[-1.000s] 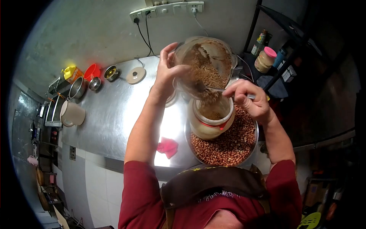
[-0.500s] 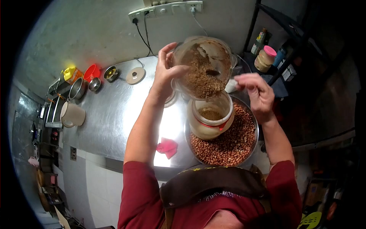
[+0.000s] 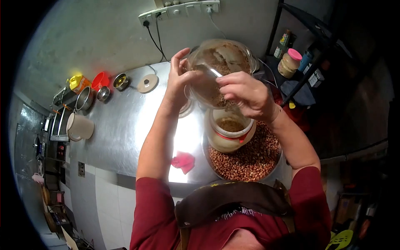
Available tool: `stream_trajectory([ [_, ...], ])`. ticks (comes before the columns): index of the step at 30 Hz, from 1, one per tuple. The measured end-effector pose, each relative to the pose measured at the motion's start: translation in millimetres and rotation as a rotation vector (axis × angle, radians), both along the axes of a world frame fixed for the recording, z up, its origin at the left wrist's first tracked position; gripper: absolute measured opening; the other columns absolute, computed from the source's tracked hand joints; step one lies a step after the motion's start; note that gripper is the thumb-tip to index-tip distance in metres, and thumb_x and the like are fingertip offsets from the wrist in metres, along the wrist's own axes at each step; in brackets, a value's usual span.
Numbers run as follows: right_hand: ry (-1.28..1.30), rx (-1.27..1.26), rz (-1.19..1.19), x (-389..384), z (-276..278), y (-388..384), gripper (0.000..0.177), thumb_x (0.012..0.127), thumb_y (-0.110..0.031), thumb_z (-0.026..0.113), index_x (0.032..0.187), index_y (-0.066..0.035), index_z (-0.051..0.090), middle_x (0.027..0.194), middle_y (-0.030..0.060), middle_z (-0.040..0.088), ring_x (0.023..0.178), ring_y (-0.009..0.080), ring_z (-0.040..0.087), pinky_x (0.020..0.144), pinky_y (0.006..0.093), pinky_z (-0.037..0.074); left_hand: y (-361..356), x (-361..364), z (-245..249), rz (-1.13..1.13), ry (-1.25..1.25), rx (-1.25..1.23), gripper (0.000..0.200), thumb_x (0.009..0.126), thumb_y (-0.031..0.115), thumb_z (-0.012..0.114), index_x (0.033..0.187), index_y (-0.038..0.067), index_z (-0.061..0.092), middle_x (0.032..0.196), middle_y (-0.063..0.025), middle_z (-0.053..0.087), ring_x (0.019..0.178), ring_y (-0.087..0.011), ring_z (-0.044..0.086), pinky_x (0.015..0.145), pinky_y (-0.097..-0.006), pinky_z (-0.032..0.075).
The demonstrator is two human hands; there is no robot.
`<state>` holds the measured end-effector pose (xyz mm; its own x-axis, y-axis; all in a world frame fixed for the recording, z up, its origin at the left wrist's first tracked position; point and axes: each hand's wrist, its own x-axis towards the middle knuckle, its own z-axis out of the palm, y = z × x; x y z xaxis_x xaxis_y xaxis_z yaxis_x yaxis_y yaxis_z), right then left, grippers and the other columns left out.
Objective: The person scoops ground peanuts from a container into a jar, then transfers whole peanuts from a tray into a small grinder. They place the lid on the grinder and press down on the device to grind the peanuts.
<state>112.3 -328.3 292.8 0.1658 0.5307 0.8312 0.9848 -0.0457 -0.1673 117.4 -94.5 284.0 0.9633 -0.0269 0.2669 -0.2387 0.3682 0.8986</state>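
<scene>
My left hand (image 3: 179, 81) grips the left rim of a clear bowl (image 3: 237, 52), which is tilted over a wide-mouthed jar (image 3: 227, 141). Brown ground powder coats the bowl's inside. Over the bowl, my right hand (image 3: 246, 93) is closed on a small shiny utensil (image 3: 215, 72), whose far end is hard to make out. Some brown powder (image 3: 230, 124) lies inside the jar, which has a red band near its neck. The jar stands in a wide metal tray of reddish-brown nuts (image 3: 250, 166).
On the metal table (image 3: 112, 133) are a pink cloth (image 3: 183, 162), a round lid (image 3: 147, 83), a beige pitcher (image 3: 80, 126), metal bowls and a red basket (image 3: 100, 80). A black rack (image 3: 310, 66) at right stands by a pink-lidded jar (image 3: 289, 63).
My right hand has moved left and up from the bowl's right side to over it, with the shiny utensil now visible. Less loose powder shows in the bowl.
</scene>
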Motion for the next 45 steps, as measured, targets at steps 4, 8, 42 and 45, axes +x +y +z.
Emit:
stream_trajectory([
  [4, -0.242, -0.178, -0.072, 13.6, 1.2, 2.0, 0.018, 0.079, -0.002, 0.072, 0.096, 0.0, 0.066, 0.115, 0.0175, 0.068, 0.103, 0.0334, 0.069, 0.089, 0.0392, 0.058, -2.9, 0.5, 3.2, 0.005, -0.011, 0.045, 0.089, 0.069, 0.008, 0.072, 0.149, 0.006, 0.034, 0.124, -0.0172, 0.05, 0.113, -0.0262, 0.058, 0.097, -0.0346, 0.051],
  [8, -0.188, -0.137, -0.206, 23.5, -0.3, -13.3, 0.016, 0.078, 0.0, 0.068, 0.094, -0.002, 0.066, 0.111, 0.0165, 0.069, 0.104, 0.0338, 0.069, 0.09, 0.0399, 0.058, -3.9, -3.0, 2.7, 0.021, -0.022, 0.036, 0.09, 0.068, 0.009, 0.072, 0.149, 0.006, 0.033, 0.126, -0.0175, 0.049, 0.114, -0.0268, 0.057, 0.1, -0.0365, 0.05],
  [42, 0.493, 0.129, -0.203, -22.6, -20.9, -56.1, 0.022, 0.106, -0.011, 0.054, 0.103, 0.007, 0.066, 0.102, 0.0128, 0.068, 0.087, 0.0159, 0.066, 0.08, 0.0282, 0.055, -9.2, -6.9, 5.8, 0.058, -0.093, 0.143, 0.102, 0.06, 0.018, 0.08, 0.15, 0.007, 0.033, 0.132, -0.0175, 0.048, 0.127, -0.0304, 0.051, 0.111, -0.042, 0.043],
  [45, 0.384, 0.069, -0.207, -35.5, -13.4, -62.9, 0.021, 0.106, -0.011, 0.054, 0.101, 0.006, 0.066, 0.107, 0.0154, 0.069, 0.087, 0.018, 0.067, 0.08, 0.0289, 0.055, -10.9, -8.1, 8.0, 0.063, -0.098, 0.147, 0.103, 0.059, 0.019, 0.081, 0.15, 0.007, 0.033, 0.132, -0.0175, 0.048, 0.126, -0.0307, 0.051, 0.111, -0.0421, 0.043],
])
